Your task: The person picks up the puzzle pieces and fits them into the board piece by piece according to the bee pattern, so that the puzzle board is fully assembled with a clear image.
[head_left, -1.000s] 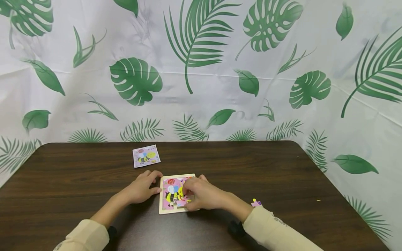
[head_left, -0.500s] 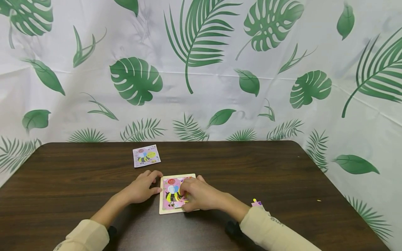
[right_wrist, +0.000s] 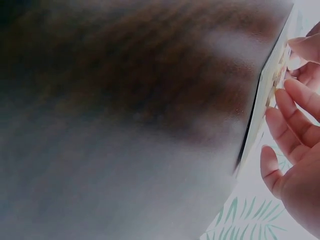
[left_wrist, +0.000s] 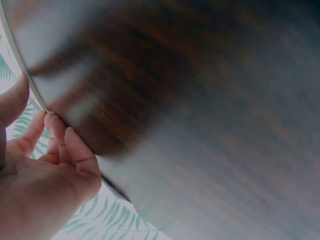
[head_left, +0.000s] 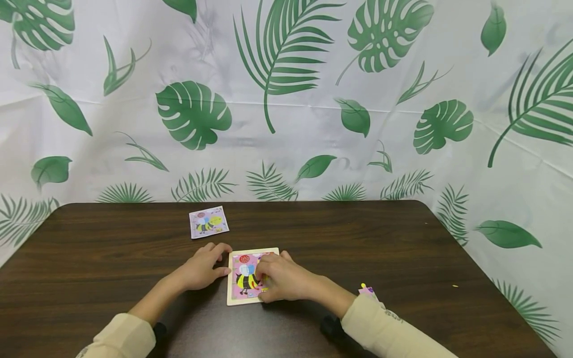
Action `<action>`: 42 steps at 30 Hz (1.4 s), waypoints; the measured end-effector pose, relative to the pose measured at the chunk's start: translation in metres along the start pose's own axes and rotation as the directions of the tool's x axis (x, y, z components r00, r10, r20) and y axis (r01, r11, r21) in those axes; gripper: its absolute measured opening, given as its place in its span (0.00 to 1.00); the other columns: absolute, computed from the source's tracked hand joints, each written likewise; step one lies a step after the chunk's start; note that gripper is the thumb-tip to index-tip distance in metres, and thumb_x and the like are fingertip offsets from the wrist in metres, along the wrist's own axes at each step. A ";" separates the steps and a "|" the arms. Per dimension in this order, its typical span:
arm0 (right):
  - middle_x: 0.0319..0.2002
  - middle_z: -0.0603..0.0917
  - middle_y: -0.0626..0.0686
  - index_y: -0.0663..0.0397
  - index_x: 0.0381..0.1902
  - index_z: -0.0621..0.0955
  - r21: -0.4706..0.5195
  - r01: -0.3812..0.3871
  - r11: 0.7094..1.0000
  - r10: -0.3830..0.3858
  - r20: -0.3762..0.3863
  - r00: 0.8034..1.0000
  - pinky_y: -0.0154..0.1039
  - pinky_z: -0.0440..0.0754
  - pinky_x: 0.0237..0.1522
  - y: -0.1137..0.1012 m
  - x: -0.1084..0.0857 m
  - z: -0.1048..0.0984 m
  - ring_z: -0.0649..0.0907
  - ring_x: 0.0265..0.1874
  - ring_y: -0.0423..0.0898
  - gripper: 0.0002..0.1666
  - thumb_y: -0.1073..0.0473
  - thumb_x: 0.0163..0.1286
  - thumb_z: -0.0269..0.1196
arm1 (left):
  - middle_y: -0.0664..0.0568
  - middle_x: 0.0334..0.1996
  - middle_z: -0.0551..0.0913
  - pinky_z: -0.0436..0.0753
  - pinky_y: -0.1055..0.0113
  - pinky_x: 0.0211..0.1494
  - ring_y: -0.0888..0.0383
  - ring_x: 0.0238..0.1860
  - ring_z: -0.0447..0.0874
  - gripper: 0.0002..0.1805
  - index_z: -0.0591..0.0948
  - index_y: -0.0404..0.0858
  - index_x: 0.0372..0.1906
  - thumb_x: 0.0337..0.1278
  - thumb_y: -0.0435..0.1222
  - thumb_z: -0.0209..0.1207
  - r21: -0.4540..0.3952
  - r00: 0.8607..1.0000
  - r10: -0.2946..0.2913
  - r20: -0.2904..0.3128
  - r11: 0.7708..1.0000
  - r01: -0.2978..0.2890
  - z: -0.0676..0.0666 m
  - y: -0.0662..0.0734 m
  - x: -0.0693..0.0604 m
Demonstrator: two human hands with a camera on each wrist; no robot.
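Observation:
A jigsaw puzzle board (head_left: 230,293) with a pale wooden frame lies on the dark table. Its pink picture shows a yellow-and-black bee. At the board's left edge is my left hand (head_left: 201,268), with thumb and fingertips touching the frame. My right hand (head_left: 291,279) reaches over the board's right half, its thumb and curled fingers about a puzzle piece at the lower part of the picture. That hand hides most of the piece and the bee's head. In the right wrist view, the fingertips (right_wrist: 272,112) meet the board's edge (right_wrist: 262,90).
A card (head_left: 208,223) printed with the same bee stands off behind the board to the left. One loose puzzle piece (head_left: 366,290) lies by the right sleeve, partly covered by it. A leaf-patterned cloth (head_left: 286,149) hangs behind the table (head_left: 134,238).
The piece under my right hand, raised and askew a second ago, now lies flat among the others. My right hand has shifted slightly left. My left hand stays put.

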State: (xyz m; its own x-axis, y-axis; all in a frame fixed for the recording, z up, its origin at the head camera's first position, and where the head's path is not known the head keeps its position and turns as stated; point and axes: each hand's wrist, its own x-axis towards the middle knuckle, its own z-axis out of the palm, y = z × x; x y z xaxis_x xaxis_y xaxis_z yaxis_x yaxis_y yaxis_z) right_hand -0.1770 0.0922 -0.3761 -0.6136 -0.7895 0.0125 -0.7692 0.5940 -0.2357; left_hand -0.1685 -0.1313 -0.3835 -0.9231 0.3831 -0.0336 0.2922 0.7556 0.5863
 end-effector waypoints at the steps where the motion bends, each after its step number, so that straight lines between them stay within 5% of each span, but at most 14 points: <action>1: 0.31 0.73 0.39 0.48 0.30 0.78 -0.002 -0.001 1.000 0.002 0.002 1.000 0.32 0.58 0.36 0.000 0.000 0.000 0.71 0.37 0.35 0.16 0.50 0.47 0.70 | 0.48 0.34 0.69 0.70 0.53 0.39 0.50 0.38 0.67 0.19 0.71 0.37 0.50 0.54 0.35 0.60 0.001 1.000 0.000 0.000 1.000 0.000 0.000 0.000 0.000; 13: 0.36 0.75 0.43 0.49 0.38 0.81 0.097 0.036 0.995 -0.036 -0.003 0.999 0.34 0.58 0.36 0.002 -0.004 -0.001 0.71 0.39 0.37 0.15 0.56 0.51 0.69 | 0.48 0.34 0.69 0.70 0.53 0.39 0.50 0.38 0.68 0.19 0.71 0.37 0.50 0.54 0.35 0.61 0.005 1.000 0.000 0.000 1.000 0.000 0.000 -0.001 0.000; 42: 0.35 0.73 0.43 0.46 0.41 0.83 0.070 0.102 0.992 -0.102 0.001 0.995 0.32 0.55 0.33 0.006 -0.006 0.000 0.71 0.37 0.37 0.13 0.57 0.55 0.67 | 0.47 0.34 0.69 0.70 0.52 0.40 0.49 0.39 0.69 0.18 0.71 0.36 0.50 0.54 0.34 0.60 0.015 1.000 0.000 0.006 1.000 0.000 -0.001 0.002 0.000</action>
State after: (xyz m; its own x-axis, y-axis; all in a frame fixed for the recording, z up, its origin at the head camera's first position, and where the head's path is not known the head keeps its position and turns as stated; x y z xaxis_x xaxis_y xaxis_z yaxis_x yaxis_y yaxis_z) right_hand -0.1781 0.1001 -0.3770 -0.5317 -0.8462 0.0359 -0.8132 0.4983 -0.3008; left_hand -0.1684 -0.1304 -0.3817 -0.9215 0.3865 -0.0380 0.2963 0.7631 0.5743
